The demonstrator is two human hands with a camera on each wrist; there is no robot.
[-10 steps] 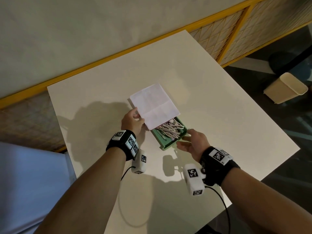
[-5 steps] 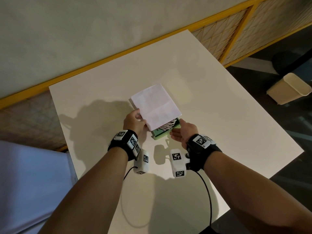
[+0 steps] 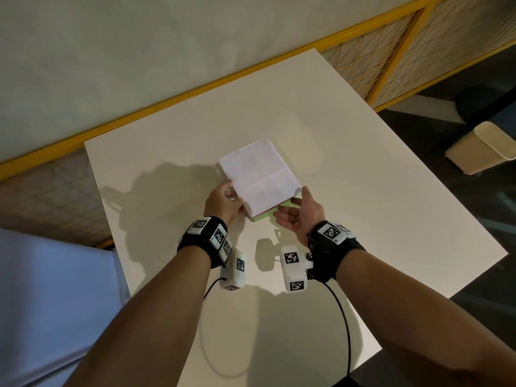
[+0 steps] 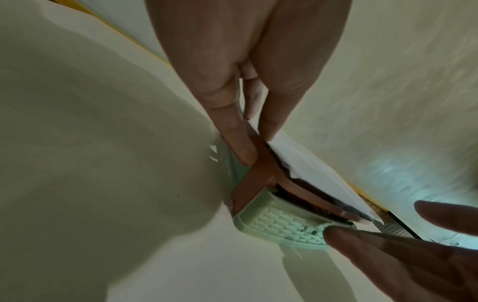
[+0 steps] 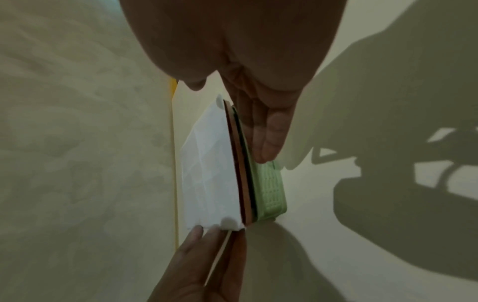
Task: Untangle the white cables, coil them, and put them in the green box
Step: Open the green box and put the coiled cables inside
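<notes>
The green box [image 3: 262,218] lies at the table's middle, almost wholly under a flat lid [image 3: 259,178] with white paper on top. Only the box's near rim shows in the head view. The white cables are hidden under the lid. My left hand [image 3: 233,194] pinches the lid's near left corner. In the left wrist view its fingers [image 4: 240,147] grip the lid's brown edge above the green box [image 4: 282,222]. My right hand [image 3: 290,208] is open, its straight fingers [image 5: 269,139] lying against the side of the green box [image 5: 271,190].
The white table [image 3: 363,219] ends close on the right and near sides. A yellow rail [image 3: 167,103] and a wall run behind it. A beige bin [image 3: 483,152] stands on the dark floor at the right. Black wrist-camera cables [image 3: 344,325] trail over the near edge.
The box stood out from under the lid with the cables showing; now the lid covers it nearly all. My right hand moved in to the left against the box.
</notes>
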